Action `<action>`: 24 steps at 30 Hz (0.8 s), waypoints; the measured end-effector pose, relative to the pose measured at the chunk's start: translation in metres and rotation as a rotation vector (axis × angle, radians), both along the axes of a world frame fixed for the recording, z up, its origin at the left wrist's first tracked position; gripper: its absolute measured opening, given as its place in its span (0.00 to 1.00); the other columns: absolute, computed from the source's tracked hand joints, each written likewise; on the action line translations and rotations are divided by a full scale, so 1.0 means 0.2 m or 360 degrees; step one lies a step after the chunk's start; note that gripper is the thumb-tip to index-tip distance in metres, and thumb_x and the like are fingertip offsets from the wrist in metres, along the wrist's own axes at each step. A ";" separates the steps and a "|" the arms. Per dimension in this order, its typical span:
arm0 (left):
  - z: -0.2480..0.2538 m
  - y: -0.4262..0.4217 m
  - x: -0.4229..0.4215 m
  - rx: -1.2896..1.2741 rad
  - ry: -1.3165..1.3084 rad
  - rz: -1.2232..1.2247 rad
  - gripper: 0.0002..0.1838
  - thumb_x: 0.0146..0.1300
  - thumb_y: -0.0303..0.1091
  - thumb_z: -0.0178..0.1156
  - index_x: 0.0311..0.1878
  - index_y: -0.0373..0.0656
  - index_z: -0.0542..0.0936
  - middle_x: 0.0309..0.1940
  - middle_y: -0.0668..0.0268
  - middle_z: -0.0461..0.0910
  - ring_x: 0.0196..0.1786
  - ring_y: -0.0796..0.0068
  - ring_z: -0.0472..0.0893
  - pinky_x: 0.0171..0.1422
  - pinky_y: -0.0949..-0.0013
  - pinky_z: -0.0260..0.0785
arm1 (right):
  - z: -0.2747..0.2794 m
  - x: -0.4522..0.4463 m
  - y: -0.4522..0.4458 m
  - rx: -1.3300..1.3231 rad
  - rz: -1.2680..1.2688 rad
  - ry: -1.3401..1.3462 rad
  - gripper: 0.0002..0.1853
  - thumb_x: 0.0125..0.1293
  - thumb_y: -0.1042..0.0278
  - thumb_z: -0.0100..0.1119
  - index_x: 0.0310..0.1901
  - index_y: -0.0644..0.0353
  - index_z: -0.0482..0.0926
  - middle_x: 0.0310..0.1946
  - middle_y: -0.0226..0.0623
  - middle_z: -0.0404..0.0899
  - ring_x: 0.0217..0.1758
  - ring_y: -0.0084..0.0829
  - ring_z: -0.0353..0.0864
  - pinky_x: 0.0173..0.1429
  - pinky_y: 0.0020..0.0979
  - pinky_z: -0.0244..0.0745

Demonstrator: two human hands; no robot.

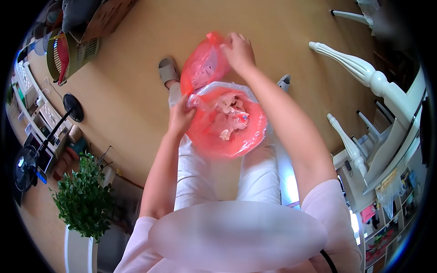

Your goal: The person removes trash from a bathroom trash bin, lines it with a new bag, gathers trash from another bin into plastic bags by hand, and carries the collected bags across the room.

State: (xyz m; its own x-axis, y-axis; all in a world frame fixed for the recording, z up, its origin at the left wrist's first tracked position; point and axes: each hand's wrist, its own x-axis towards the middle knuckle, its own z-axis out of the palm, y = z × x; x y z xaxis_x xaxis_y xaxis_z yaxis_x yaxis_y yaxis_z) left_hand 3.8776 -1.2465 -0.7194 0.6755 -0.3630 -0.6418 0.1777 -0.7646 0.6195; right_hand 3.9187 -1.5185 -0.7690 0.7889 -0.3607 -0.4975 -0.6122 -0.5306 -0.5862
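Note:
A bin lined with a red plastic bag (pixel 252 132) stands between my legs, with crumpled tissues and wrappers (pixel 234 117) inside. My left hand (pixel 182 113) is closed on the bag's gathered edge at the bin's upper left rim. Beyond the rim, a bulging red bag (pixel 203 68) with something pale inside lies over the floor. At that bag's top right, my right hand (pixel 237 51) has its fingers bent against the red plastic; what they pinch is too small to make out.
A grey slipper (pixel 169 69) is on my left foot. White carved furniture legs (pixel 348 66) stand at the right. At the left are a leafy plant (pixel 84 198), a black fan (pixel 27 167) and a green basket (pixel 86 51) near a cardboard box (pixel 107 18).

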 end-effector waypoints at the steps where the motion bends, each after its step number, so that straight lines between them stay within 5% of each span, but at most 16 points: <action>1: -0.02 0.02 0.00 0.0000 -0.0023 0.0006 0.20 0.55 0.28 0.61 0.53 0.39 0.75 0.36 0.46 0.81 0.42 0.43 0.81 0.42 0.56 0.72 | -0.03 0.02 -0.01 0.0178 -0.0169 0.0026 0.24 0.64 0.51 0.63 0.52 0.63 0.76 0.53 0.48 0.78 0.61 0.40 0.74 0.64 0.39 0.68; 3: -0.07 0.04 -0.03 -0.0049 0.0016 0.0061 0.21 0.55 0.28 0.61 0.54 0.39 0.75 0.36 0.46 0.81 0.41 0.44 0.81 0.42 0.56 0.72 | -0.05 0.03 -0.06 0.0531 -0.0515 0.0081 0.21 0.66 0.52 0.62 0.49 0.63 0.76 0.53 0.45 0.79 0.60 0.39 0.74 0.62 0.39 0.68; 6: -0.10 -0.01 -0.03 -0.0042 -0.0069 0.0116 0.20 0.55 0.28 0.62 0.52 0.39 0.75 0.34 0.46 0.80 0.39 0.46 0.81 0.41 0.56 0.71 | -0.17 -0.15 -0.14 0.0698 -0.0378 0.0018 0.26 0.65 0.49 0.62 0.58 0.59 0.74 0.54 0.45 0.79 0.59 0.43 0.77 0.63 0.39 0.70; 10: -0.15 -0.15 -0.03 0.0029 -0.0168 0.0196 0.17 0.55 0.27 0.62 0.49 0.37 0.75 0.30 0.47 0.79 0.33 0.49 0.81 0.39 0.57 0.71 | -0.01 -0.56 -0.31 0.1038 0.0092 0.0744 0.42 0.60 0.41 0.66 0.67 0.63 0.65 0.57 0.43 0.76 0.61 0.32 0.74 0.66 0.33 0.68; 12: -0.26 -0.17 -0.07 -0.0065 -0.0198 0.0287 0.17 0.55 0.26 0.62 0.48 0.37 0.74 0.28 0.50 0.79 0.30 0.53 0.80 0.36 0.61 0.71 | 0.06 -0.75 -0.39 0.1212 0.0115 0.0923 0.39 0.61 0.46 0.68 0.66 0.63 0.66 0.57 0.42 0.76 0.59 0.30 0.75 0.64 0.33 0.69; 15: -0.34 -0.30 -0.10 -0.0225 -0.0088 0.0374 0.15 0.54 0.25 0.61 0.45 0.36 0.72 0.27 0.52 0.79 0.30 0.58 0.81 0.34 0.65 0.70 | -0.02 -1.02 -0.40 0.1063 -0.0453 0.0426 0.32 0.63 0.49 0.67 0.61 0.62 0.72 0.52 0.41 0.80 0.55 0.31 0.79 0.62 0.32 0.72; 24: -0.55 -0.83 -0.19 -0.0047 -0.0142 0.0140 0.16 0.55 0.26 0.62 0.45 0.36 0.69 0.34 0.46 0.80 0.40 0.45 0.82 0.44 0.55 0.71 | -0.38 -1.14 -0.85 0.0387 -0.0698 0.0127 0.25 0.69 0.57 0.59 0.63 0.61 0.72 0.51 0.45 0.82 0.52 0.34 0.82 0.58 0.32 0.74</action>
